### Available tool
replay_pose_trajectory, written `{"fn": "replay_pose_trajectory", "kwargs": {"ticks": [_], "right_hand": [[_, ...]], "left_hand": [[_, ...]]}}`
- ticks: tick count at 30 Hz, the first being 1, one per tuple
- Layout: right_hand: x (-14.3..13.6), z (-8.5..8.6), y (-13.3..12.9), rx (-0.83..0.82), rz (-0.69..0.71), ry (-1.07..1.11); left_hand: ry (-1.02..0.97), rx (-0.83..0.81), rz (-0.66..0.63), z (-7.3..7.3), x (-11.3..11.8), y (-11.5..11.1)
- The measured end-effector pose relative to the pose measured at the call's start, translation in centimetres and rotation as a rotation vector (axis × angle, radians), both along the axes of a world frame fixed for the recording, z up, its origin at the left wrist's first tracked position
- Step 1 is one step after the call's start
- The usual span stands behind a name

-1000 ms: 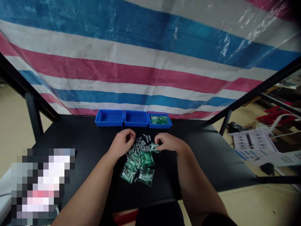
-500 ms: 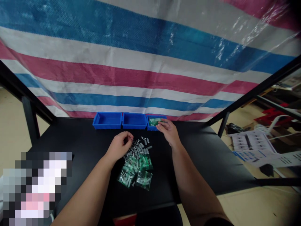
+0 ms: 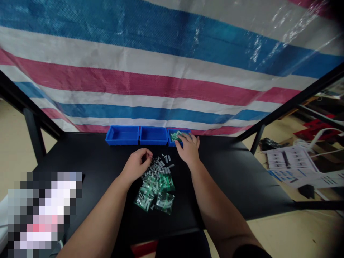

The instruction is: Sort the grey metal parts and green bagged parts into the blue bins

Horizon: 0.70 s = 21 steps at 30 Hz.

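Nearest the camera, two bare forearms reach out over a black table (image 3: 242, 179), framing a loose heap of small green-tinted plastic bags (image 3: 157, 191) that lie overlapping one another near the table's middle. These bags look light, soft and slick; a judgement from the pictures is that each is best pinched by a flat edge or corner, since the film would slide under a flat palm and the small parts inside would shift. Just beyond the bags lies a scatter of little grey metal pieces (image 3: 158, 167), stiff and tiny, apt to roll and needing a fingertip pinch.

At the left edge of that scatter the left hand (image 3: 137, 165) rests with fingers curled inward, thumb meeting fingertips as if closed on something small; whether a piece sits in the pinch cannot be told. Farther out, the right hand (image 3: 188, 147) is stretched forward, palm down, fingers loosely spread over the near rim of the right blue tray (image 3: 172, 140), touching the green bags already lying inside it; whether it grips one is hidden.

Beside that tray stand the middle blue tray (image 3: 153, 135) and the left blue tray (image 3: 122, 135), in a row against a striped tarpaulin (image 3: 161, 79) hung behind the table.
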State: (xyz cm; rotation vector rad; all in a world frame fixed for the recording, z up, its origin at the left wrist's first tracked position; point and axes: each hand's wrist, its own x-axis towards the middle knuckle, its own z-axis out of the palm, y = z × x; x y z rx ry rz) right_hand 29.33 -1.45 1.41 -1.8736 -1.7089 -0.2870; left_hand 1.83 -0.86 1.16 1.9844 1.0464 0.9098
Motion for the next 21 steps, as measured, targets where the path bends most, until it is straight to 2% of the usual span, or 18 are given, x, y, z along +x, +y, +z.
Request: {"fn": "replay_pose_trajectory", "kwargs": {"ticks": [5, 8, 11, 14, 16, 18, 21], "right_hand": [[-0.3, -0.1, 0.5, -0.068, 0.109, 0.016], [-0.4, 0.7, 0.1, -0.019, 0.135, 0.067], [-0.7, 2.3, -1.0, -0.012, 0.327, 0.164], [-1.5, 4.1, -2.6, -0.269, 0.634, 0.270], [-2.1, 4.9, -3.6, -0.492, 0.761, 0.310], [-2.7, 5.1, -4.2, -0.715, 0.790, 0.301], [-3.3, 4.7, -4.5, -0.971, 0.674, 0.217]], "left_hand": [[0.005, -0.006, 0.002, 0.1, 0.0, 0.0], [0.000, -0.007, 0.003, 0.0, -0.1, 0.0], [0.000, -0.015, 0.008, 0.1, -0.1, 0.1], [0.001, -0.011, 0.010, 0.2, -0.1, 0.1], [0.005, -0.004, 0.007, 0.3, -0.1, 0.1], [0.005, -0.003, 0.007, 0.3, -0.1, 0.0], [0.001, 0.000, 0.012, 0.2, -0.2, 0.0]]}}
